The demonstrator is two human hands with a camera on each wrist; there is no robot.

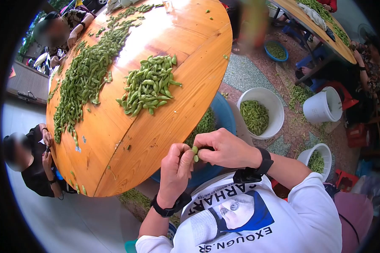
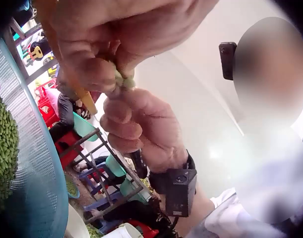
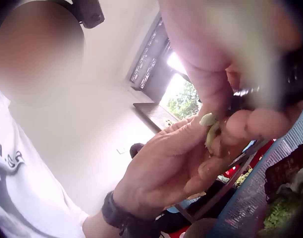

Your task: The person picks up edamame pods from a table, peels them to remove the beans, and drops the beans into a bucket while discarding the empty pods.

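Both hands meet just past the table's near edge, over a blue basin. A green pod [image 1: 195,158] is between their fingertips. My left hand [image 1: 176,165] pinches its lower side with thumb and curled fingers; my right hand [image 1: 228,148] pinches it from the other side. In the left wrist view, the left hand [image 2: 126,29] is large at the top, the right hand [image 2: 151,126] below, the pod [image 2: 126,82] between. In the right wrist view, the pod [image 3: 210,129] shows between the left hand [image 3: 159,166] and the right hand [image 3: 206,59]. Fingers hide part of it.
A round wooden table [image 1: 156,139] bears a small heap of pods [image 1: 150,84] and a longer heap [image 1: 86,76]. The blue basin [image 1: 226,114] stands below its edge. White buckets [image 1: 274,97] stand at the right. Other people sit around this table and another one.
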